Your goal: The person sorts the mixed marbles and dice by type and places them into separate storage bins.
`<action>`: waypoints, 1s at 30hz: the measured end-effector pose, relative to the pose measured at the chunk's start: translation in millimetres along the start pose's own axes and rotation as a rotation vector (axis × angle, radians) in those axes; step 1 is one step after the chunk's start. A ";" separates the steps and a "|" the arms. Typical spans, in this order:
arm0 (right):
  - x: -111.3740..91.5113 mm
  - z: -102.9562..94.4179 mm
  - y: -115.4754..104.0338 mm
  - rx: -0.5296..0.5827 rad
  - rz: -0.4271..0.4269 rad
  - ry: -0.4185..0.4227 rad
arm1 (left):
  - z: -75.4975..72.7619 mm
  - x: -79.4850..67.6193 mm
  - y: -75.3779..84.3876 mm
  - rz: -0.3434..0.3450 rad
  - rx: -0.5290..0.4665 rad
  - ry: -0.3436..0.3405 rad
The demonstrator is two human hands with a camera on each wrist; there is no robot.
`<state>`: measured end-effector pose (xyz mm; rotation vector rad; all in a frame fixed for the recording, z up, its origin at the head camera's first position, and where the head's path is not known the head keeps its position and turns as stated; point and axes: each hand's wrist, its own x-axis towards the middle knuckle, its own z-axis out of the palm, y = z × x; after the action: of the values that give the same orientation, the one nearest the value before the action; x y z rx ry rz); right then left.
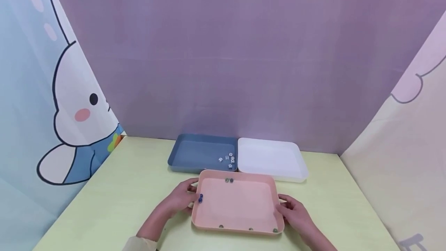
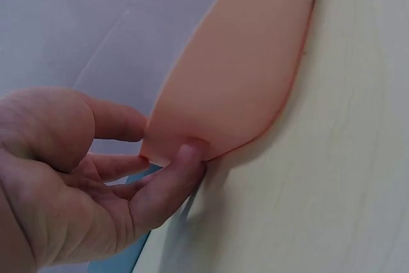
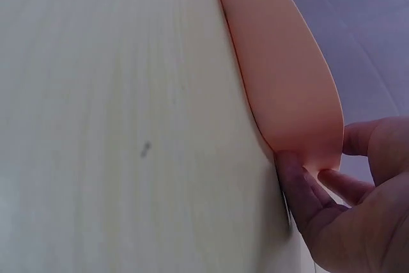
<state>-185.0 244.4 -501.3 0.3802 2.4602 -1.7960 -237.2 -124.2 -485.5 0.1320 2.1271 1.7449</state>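
Note:
A shallow pink tray (image 1: 240,206) is held between both hands in the head view. My left hand (image 1: 179,196) grips its left side, the thumb over the rim and the fingers spread along the outer wall. On the opposite side my right hand (image 1: 295,213) holds the tray the same way. Two dark blue marbles (image 1: 200,198) lie inside, right by the left thumb. A pair of marbles (image 1: 229,180) rests along the far wall, and greenish marbles (image 1: 275,230) lie by the near wall. Both wrist views show fingertips against the outside of the tray wall (image 2: 236,62).
Behind the pink tray stands a blue tray (image 1: 195,154) with several white dice (image 1: 230,160) toward its right end. A white tray (image 1: 271,158) sits beside it on the right. All are on a pale yellow table (image 1: 115,189), with a purple curtain (image 1: 223,57) behind.

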 end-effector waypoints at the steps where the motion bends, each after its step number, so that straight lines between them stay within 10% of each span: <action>1: -0.1 0.3 0.0 -0.003 0.000 0.001 | -0.5 0.7 -0.4 0.000 0.010 0.001; 7: -4.2 -4.6 -10.5 -0.133 -0.043 -0.027 | -1.7 1.9 -0.7 -0.005 0.032 0.008; 13: -7.0 -12.5 -48.1 -0.400 -0.266 0.003 | -0.1 0.9 0.2 0.000 0.014 0.007; 30: 8.7 40.2 -131.0 -0.523 -0.477 -0.240 | -1.4 -4.3 2.8 -0.005 -0.001 0.001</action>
<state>-228.4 170.2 -394.2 -0.4620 2.8485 -1.1236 -234.3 -126.2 -481.6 0.1251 2.1256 1.7432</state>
